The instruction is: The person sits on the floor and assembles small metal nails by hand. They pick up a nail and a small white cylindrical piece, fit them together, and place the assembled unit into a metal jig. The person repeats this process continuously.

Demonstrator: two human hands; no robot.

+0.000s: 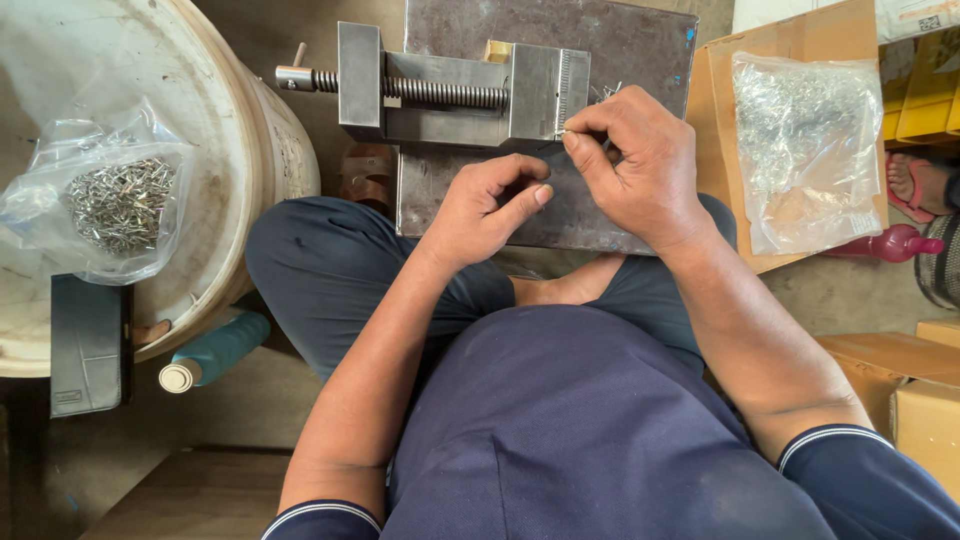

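Note:
I sit cross-legged with a steel plate [560, 45] across my lap, and a metal vise [450, 92] with a threaded screw lies on it. My right hand [640, 165] pinches a small shiny metal pin [563, 131] against the vise's right jaw. Just to its left, my left hand [485, 205] rests on the plate with curled fingers; I cannot see anything in it. A few loose pins [606, 92] lie on the plate behind my right hand.
A clear bag of metal pins [115, 200] sits on a white round drum [240, 150] at the left, with a dark flat case [85, 345] beside it. Another bag of pins [805, 145] lies on a cardboard box [715, 110] at the right. A teal bottle [215, 350] lies on the floor.

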